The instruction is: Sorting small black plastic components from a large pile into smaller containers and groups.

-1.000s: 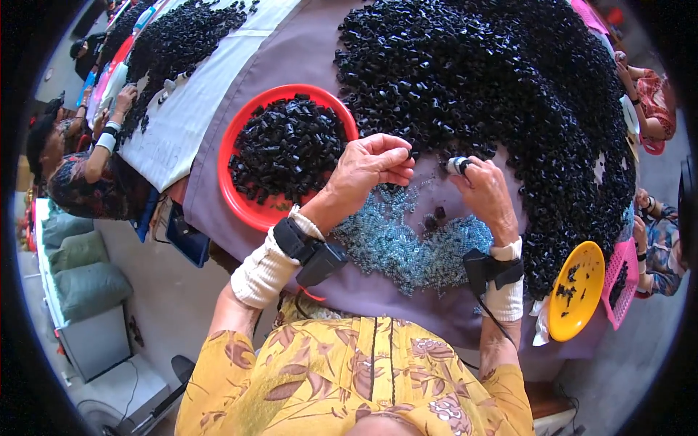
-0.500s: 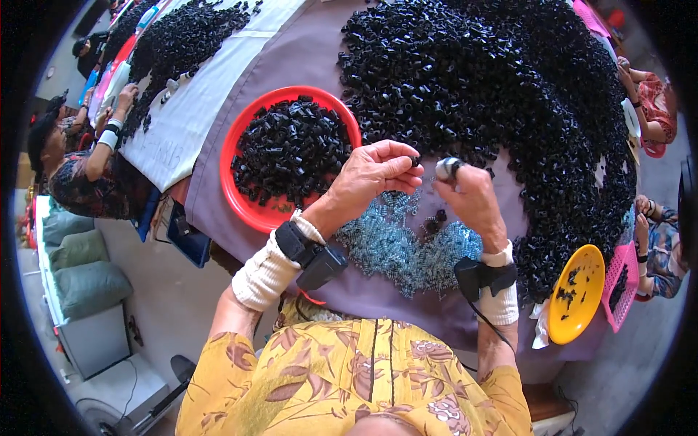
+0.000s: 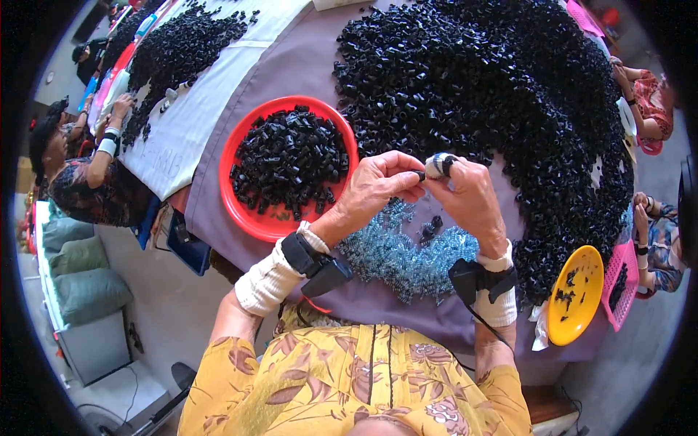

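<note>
Right of red round tray (image 3: 226, 174): left hand (image 3: 368, 184) pinches small black plastic piece (image 3: 420, 176); right hand (image 3: 472, 195) meets it, fingers curled, can't tell grip. Probably best: steady pinch, piece's end exposed.

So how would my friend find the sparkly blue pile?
Start with the purple tablecloth and its huge black heap. Come closer, to the person's left hand and right hand. Just below them lies the blue pile, pale and glittery, not black.
</note>
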### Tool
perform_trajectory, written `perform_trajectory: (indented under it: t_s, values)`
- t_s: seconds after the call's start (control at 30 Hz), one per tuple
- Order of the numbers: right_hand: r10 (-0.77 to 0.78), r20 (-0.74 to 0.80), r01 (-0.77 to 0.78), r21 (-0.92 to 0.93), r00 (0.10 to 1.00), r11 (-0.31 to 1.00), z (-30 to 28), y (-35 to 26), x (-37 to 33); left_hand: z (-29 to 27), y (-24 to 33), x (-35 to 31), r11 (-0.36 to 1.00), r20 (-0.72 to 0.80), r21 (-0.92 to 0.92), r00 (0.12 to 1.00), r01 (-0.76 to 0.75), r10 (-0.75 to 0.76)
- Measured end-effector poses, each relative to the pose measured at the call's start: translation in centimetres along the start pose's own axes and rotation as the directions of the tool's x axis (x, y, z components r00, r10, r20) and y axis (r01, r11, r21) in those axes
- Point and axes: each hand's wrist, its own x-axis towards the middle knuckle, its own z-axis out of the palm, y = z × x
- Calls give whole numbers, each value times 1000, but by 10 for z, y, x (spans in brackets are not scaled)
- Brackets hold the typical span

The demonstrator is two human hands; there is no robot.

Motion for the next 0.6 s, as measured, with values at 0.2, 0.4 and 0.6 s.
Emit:
perform_trajectory:
  t_s: [0.2, 0.4, 0.6]
  values:
    - [8, -73, 8, 210, 997, 978, -4, 0, 3, 5, 5, 1, 1000, 27, 22, 1000, -15, 14]
    - [38, -62, -22, 249, 997, 968, -12, 9, 12, 10, 13, 9, 999, 55, -15, 998, -33, 34]
    - [111, -16, -86, 520, 994, 850, -33, 12, 27, 20, 33, 19, 991, 114, -57, 985, -121, 127]
